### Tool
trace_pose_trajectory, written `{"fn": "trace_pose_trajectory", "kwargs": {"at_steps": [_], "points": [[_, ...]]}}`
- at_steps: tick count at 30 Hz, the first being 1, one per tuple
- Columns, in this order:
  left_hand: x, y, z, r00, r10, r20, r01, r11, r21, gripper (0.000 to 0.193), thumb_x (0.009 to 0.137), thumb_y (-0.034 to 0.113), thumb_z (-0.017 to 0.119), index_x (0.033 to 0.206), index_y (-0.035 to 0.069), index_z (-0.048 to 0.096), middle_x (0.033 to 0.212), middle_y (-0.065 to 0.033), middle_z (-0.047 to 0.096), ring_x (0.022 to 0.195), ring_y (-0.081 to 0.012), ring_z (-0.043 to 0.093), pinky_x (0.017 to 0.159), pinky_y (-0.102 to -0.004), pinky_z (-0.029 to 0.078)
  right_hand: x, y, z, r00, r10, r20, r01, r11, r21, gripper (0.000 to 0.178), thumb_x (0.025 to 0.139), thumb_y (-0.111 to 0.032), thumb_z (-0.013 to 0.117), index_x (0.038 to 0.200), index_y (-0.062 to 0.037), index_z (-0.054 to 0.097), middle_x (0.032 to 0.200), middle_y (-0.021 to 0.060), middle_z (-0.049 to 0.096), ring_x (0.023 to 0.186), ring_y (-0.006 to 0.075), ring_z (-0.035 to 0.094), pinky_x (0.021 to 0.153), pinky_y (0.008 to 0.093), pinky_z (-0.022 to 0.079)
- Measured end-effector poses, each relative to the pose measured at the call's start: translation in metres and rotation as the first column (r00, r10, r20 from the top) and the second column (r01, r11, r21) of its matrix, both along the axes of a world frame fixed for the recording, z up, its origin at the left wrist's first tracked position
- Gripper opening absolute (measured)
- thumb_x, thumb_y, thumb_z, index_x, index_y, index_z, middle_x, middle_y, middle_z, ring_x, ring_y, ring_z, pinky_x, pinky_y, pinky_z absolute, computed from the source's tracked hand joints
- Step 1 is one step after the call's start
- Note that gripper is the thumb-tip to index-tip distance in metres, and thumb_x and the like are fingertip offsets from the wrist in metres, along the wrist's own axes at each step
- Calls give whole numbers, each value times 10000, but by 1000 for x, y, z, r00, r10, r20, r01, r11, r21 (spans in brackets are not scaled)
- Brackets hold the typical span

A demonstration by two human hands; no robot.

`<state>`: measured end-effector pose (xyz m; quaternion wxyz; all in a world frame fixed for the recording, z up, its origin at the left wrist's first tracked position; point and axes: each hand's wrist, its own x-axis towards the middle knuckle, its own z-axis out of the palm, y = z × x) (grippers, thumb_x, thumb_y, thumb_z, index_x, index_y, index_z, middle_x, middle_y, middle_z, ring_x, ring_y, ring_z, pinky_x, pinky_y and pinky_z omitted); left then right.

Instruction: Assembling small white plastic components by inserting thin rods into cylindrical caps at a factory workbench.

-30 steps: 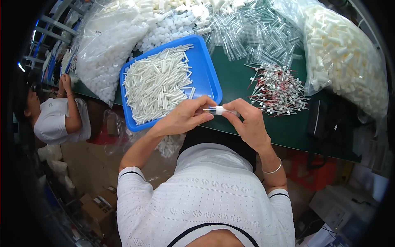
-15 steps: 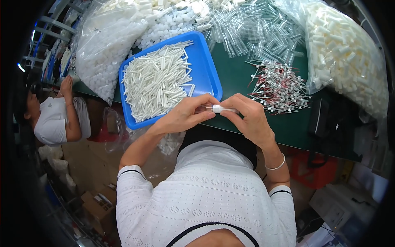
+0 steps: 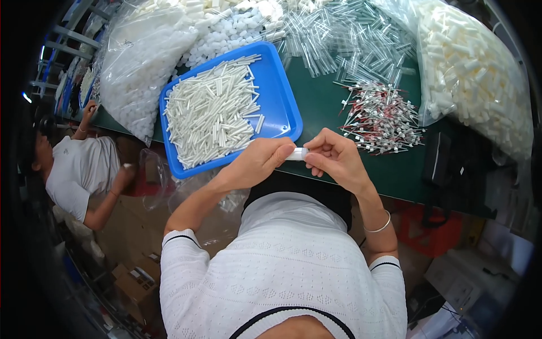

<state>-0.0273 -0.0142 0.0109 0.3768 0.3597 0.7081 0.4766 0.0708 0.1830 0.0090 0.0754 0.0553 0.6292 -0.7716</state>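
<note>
In front of my waist, at the near edge of the table, a short clear tube with a white filling point(image 3: 296, 153) lies crosswise between my hands. My left hand point(image 3: 258, 163) is closed round its left part, the thumb along the top, so that end is hidden. At the right end of the tube, the thumb and fingertips of my right hand point(image 3: 340, 164) are pinched together. Beyond my left hand, a blue tray point(image 3: 280, 101) holds a heap of thin white sticks point(image 3: 212, 110). Past my right hand lies a pile of red-and-white thin pieces with white tips point(image 3: 381, 118).
Loose clear tubes point(image 3: 361, 37) cover the back of the green table point(image 3: 319, 113). Plastic bags of white plugs point(image 3: 132, 76) and cream cylinders point(image 3: 468, 73) flank it. A black case point(image 3: 437, 161) sits at right. Another person point(image 3: 84, 169) works at far left.
The white filling and the tube have shifted slightly; my left hand now covers the tube's left part. My right fingers have moved to its right end. The other person has lowered one arm.
</note>
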Motion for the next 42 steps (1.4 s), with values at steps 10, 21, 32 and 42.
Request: {"fn": "trace_pose_trajectory", "kwargs": {"at_steps": [10,21,32,42], "points": [[19,6,12,972,107,-211,-108,994,6,140,911,154,586,960,23,594,769,-146,594,678,-327,583,606,-366,455,15,-11,-18,995,-98,-24,97,995,-16,146,864,-17,648,1000,28,623,846,56,638,735,69,593,660,202,507],[31,0,-9,779,124,-615,-74,992,107,239,798,99,694,995,6,597,875,-153,612,751,-338,599,627,-376,465,14,-15,-24,923,-31,-384,166,931,324,220,804,29,687,1018,-20,697,963,66,623,873,118,575,735,238,480],[40,3,-15,957,69,280,-105,988,116,392,1000,335,419,880,2,590,614,-15,482,546,-101,416,521,-261,345,17,-15,-33,950,-72,-303,92,994,51,117,852,-24,665,964,7,655,1010,76,547,830,101,543,722,215,456],[55,27,-23,309,-78,948,-380,903,198,527,1015,489,212,831,67,468,807,-48,481,779,-165,468,765,-297,418,31,-25,-12,787,-1,-617,401,760,511,713,608,-107,845,1239,-21,523,1193,160,537,1061,316,562,851,377,490]]}}
